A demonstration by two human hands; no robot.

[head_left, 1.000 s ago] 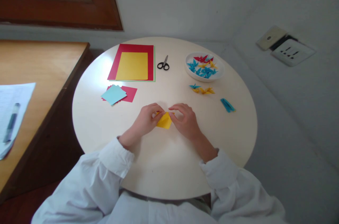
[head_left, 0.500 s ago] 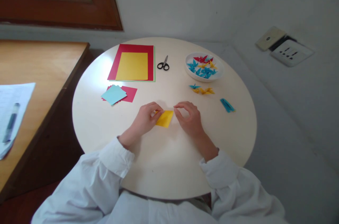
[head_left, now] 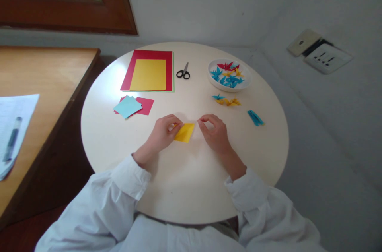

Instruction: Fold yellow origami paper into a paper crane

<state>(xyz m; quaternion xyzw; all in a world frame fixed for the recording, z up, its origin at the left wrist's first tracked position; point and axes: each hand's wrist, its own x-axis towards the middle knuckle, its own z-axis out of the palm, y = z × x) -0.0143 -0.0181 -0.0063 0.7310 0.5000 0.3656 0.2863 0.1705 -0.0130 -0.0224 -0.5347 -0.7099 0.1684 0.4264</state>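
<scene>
My left hand (head_left: 165,132) pinches the left edge of a small yellow paper square (head_left: 185,132) between thumb and fingers, above the round white table's middle. Part of the square is hidden behind those fingers. Just right of the paper, my right hand (head_left: 215,132) has thumb and index fingertips brought together in a pinch, with a narrow gap to the paper's corner. Nothing shows between these fingertips.
Folded paper cranes fill a white dish (head_left: 211,81), and several cranes (head_left: 231,101) lie before it. Blue folded strips (head_left: 255,118) lie at right. Scissors (head_left: 183,73), large coloured sheets (head_left: 149,75) and small pale-blue squares (head_left: 128,107) over red ones are farther back.
My right fingertips have drawn slightly right, away from the paper's corner, and come closer together. My left hand keeps its pinch on the yellow square. The view has shifted a little.
</scene>
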